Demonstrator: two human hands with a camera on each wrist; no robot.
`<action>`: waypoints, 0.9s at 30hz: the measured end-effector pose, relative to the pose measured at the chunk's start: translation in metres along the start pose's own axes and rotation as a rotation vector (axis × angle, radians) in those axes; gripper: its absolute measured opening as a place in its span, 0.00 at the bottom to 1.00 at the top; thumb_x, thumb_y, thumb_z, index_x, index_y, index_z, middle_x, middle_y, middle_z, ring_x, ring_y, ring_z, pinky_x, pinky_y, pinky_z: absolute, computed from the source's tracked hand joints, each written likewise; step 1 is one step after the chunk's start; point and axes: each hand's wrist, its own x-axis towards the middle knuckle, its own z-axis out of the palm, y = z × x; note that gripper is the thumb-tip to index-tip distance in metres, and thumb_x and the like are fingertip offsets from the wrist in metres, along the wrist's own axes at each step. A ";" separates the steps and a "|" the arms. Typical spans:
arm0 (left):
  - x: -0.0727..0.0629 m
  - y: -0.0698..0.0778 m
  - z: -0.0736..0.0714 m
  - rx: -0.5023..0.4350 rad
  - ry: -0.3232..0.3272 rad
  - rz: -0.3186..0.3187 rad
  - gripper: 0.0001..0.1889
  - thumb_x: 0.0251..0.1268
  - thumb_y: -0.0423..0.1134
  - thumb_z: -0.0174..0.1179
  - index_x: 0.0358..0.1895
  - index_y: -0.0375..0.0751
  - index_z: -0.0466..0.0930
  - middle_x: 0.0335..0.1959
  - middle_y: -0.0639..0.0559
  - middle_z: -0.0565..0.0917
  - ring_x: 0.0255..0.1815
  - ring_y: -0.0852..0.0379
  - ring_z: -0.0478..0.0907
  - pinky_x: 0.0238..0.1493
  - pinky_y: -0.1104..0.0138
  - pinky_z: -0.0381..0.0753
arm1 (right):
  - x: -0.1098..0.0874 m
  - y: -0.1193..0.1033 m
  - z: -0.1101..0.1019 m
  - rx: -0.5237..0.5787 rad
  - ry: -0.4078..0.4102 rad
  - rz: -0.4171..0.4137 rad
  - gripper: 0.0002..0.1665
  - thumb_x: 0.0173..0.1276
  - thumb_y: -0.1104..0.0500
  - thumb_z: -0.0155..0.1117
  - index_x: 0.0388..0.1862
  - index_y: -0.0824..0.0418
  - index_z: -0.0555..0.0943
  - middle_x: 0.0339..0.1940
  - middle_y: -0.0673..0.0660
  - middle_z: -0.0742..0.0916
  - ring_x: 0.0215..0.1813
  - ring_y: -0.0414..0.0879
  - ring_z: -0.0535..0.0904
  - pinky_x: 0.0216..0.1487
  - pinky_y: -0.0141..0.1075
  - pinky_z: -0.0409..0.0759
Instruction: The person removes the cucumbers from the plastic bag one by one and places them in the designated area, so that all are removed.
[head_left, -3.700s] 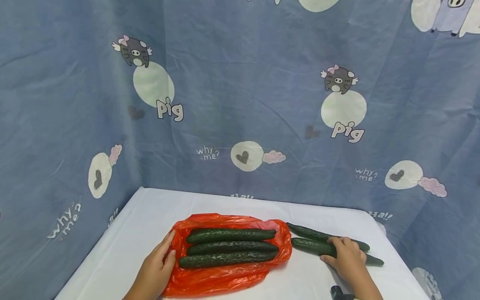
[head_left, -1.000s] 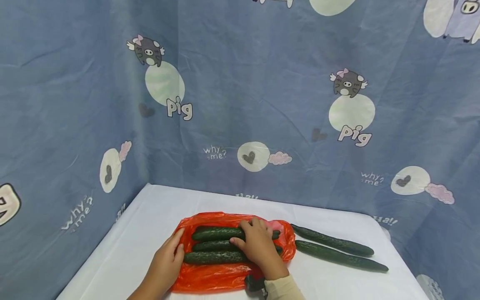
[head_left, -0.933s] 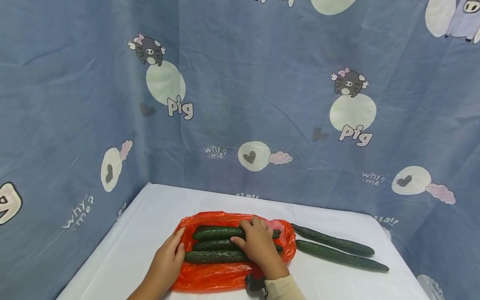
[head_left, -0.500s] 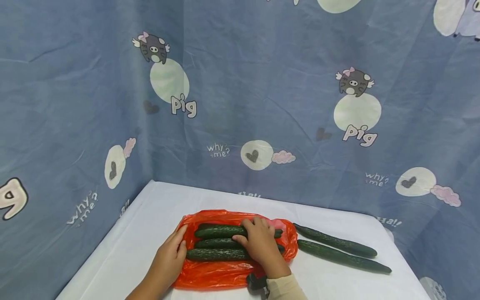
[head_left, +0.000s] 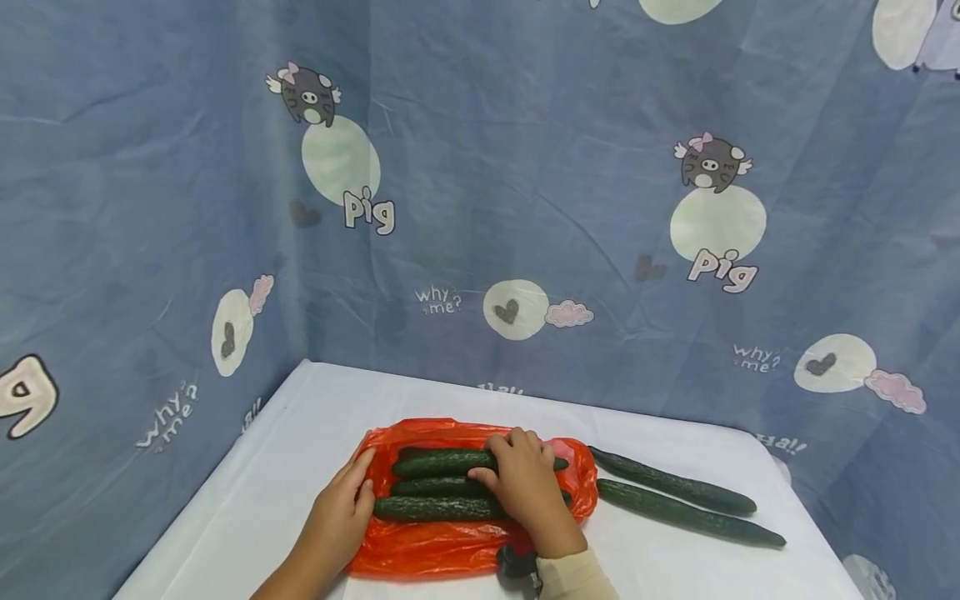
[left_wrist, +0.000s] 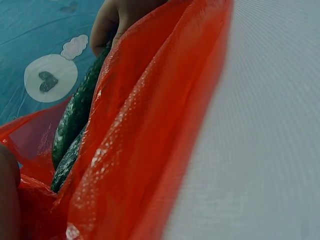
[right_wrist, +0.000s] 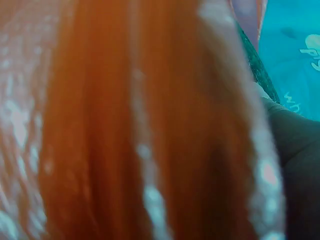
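A red plastic bag (head_left: 427,554) lies spread on the white table, with several dark green cucumbers side by side in it. My left hand (head_left: 339,515) holds the bag's left edge, thumb on the near side; the ends of its fingers are partly hidden. From above, my right hand (head_left: 525,483) grips the far cucumber (head_left: 446,463), covering its right part. Nearer to me in the bag lie a middle cucumber (head_left: 438,487) and a near cucumber (head_left: 438,508). In the left wrist view, red film (left_wrist: 140,120) rises before the cucumbers. Blurred film fills most of the right wrist view.
Right of the bag, an upper loose cucumber (head_left: 667,479) and a lower loose cucumber (head_left: 690,512) lie on the white tablecloth (head_left: 675,433). A blue patterned curtain (head_left: 465,167) stands behind and at both sides. A black wrist camera (head_left: 516,562) sits by the right wrist.
Since the oldest frame, my right hand has moved left from the loose cucumbers to those in the bag. During the last second the far cucumber has shifted slightly under it. The left hand stays put.
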 end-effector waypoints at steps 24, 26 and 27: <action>0.001 0.003 0.000 0.024 -0.028 -0.027 0.30 0.81 0.34 0.51 0.82 0.35 0.59 0.81 0.34 0.64 0.79 0.35 0.65 0.70 0.43 0.71 | -0.002 0.011 -0.018 0.044 0.001 0.038 0.27 0.65 0.29 0.67 0.51 0.45 0.83 0.43 0.50 0.80 0.43 0.47 0.70 0.42 0.45 0.62; 0.002 0.003 0.000 0.027 -0.036 -0.032 0.31 0.81 0.35 0.50 0.82 0.35 0.59 0.81 0.34 0.64 0.80 0.35 0.64 0.70 0.43 0.70 | -0.002 0.013 -0.020 0.051 0.001 0.043 0.27 0.65 0.29 0.67 0.52 0.44 0.83 0.43 0.50 0.80 0.44 0.47 0.70 0.43 0.46 0.63; 0.002 0.003 0.000 0.027 -0.040 -0.033 0.31 0.81 0.35 0.50 0.82 0.35 0.58 0.81 0.34 0.64 0.80 0.35 0.64 0.71 0.43 0.70 | -0.002 0.013 -0.020 0.051 0.004 0.045 0.27 0.65 0.29 0.67 0.52 0.45 0.83 0.43 0.50 0.80 0.44 0.47 0.70 0.43 0.46 0.64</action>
